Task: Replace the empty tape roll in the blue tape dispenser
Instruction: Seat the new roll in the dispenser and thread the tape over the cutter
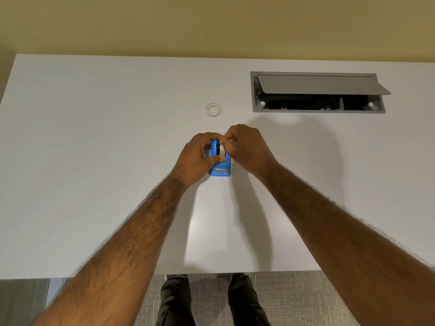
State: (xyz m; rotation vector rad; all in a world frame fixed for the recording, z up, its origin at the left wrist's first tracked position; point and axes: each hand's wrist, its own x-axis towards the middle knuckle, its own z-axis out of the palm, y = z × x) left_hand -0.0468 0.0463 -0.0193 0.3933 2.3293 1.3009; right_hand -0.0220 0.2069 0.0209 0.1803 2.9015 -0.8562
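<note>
The left hand (199, 156) is grasping the blue tape dispenser (220, 170) from its left side: the thumb is lying across the body and the fingers are curling over the far end. The right hand (246, 147) is clenched, with its thumb and forefinger meeting at the top of the dispenser, where they appear to be pinching a black and white spool (219, 148) seated in the roll cavity. Whether the spool is going in or coming out cannot be told.

The dispenser is standing on the white table (94, 161) near its middle, with the cutter end pointing toward the person. A pale tape ring (213, 110) is lying flat on the table beyond the hands, apart from both.

Progress, as a judgement: the exchange is under way at the cavity. The ring may be the spent core or the fresh roll; it is too small to tell. Seating a full roll and leading the tape to the cutter are probably outstanding.

Count:
- Hands: two, both on the dispenser.
- Dispensers: one.
- Loose rings: one.
- Spools in the cavity: one.

At the far right a recessed cable box (259, 109) is sitting with its one flap (317, 84) raised. The person's two legs (176, 300) are showing below the table edge.
</note>
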